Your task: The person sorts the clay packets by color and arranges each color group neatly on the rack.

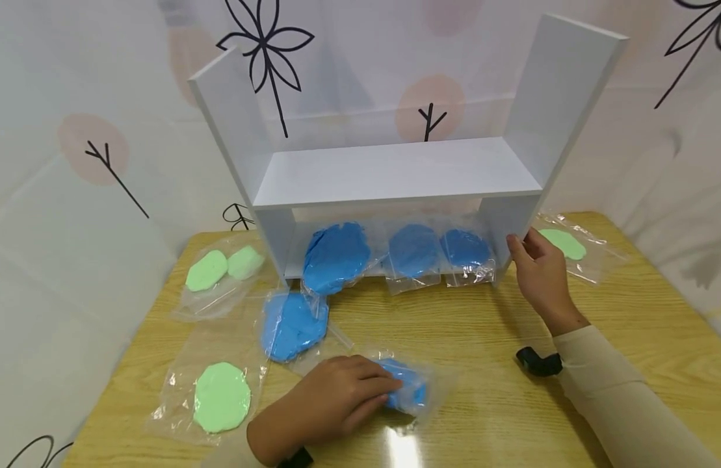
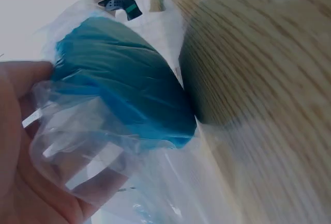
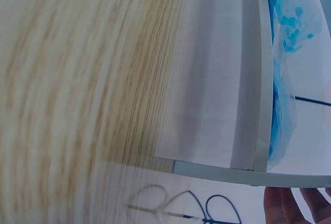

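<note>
My left hand (image 1: 337, 398) grips a clear plastic bag of blue clay (image 1: 408, 385) low over the front of the table. In the left wrist view the blue clay (image 2: 119, 79) is a thick slab, tilted, with loose bag film folded across my fingers. My right hand (image 1: 541, 279) holds the right side panel of a white shelf unit (image 1: 395, 172), thumb at its front edge. The right wrist view has those fingers (image 3: 282, 206) against the panel's outer face. Three bagged blue pieces lie along the lower shelf, the largest a blue slab (image 1: 337, 257) at the left.
Another bagged blue slab (image 1: 294, 325) lies on the table (image 1: 465, 338) before the unit's left end. Bagged green discs sit around it: one green disc (image 1: 222, 396) at front left, two green pieces (image 1: 207, 270) behind, another green disc (image 1: 563, 243) right of the unit. Patterned cloth (image 1: 132, 78) hangs behind.
</note>
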`<state>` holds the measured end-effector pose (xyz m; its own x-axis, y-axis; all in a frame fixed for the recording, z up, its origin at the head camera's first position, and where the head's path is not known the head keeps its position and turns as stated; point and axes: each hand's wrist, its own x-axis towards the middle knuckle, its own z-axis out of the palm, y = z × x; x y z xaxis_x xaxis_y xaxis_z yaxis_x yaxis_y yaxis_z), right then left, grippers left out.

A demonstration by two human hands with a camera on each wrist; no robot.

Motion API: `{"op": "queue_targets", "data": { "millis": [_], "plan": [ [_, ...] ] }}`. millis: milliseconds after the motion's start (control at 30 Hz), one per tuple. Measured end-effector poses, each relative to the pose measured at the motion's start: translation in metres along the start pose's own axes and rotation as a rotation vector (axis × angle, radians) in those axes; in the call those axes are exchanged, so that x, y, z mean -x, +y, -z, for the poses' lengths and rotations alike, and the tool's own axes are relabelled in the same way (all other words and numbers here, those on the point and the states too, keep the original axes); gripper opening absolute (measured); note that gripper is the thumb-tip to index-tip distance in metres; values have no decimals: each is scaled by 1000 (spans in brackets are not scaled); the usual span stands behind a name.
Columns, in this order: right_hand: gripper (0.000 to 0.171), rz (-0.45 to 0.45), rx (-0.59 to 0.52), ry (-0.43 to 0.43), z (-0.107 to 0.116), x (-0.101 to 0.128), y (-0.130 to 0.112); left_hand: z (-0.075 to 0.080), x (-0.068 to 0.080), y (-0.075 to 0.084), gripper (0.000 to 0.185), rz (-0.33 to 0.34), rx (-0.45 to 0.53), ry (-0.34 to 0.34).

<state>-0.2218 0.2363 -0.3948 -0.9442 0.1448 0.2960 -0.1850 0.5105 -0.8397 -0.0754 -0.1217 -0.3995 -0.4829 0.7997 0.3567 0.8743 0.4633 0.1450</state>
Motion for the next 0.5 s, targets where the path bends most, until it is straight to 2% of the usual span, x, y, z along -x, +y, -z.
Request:
{"op": "queue_targets", "data": {
  "millis": [300,500],
  "plan": [
    [50,-7,-9,3,-1,1,1,6,-1,-2,30,223,263,66],
    [50,-3,-11,3,0,1,0,13,-1,-6,32,459,622,105]
  ]
}}
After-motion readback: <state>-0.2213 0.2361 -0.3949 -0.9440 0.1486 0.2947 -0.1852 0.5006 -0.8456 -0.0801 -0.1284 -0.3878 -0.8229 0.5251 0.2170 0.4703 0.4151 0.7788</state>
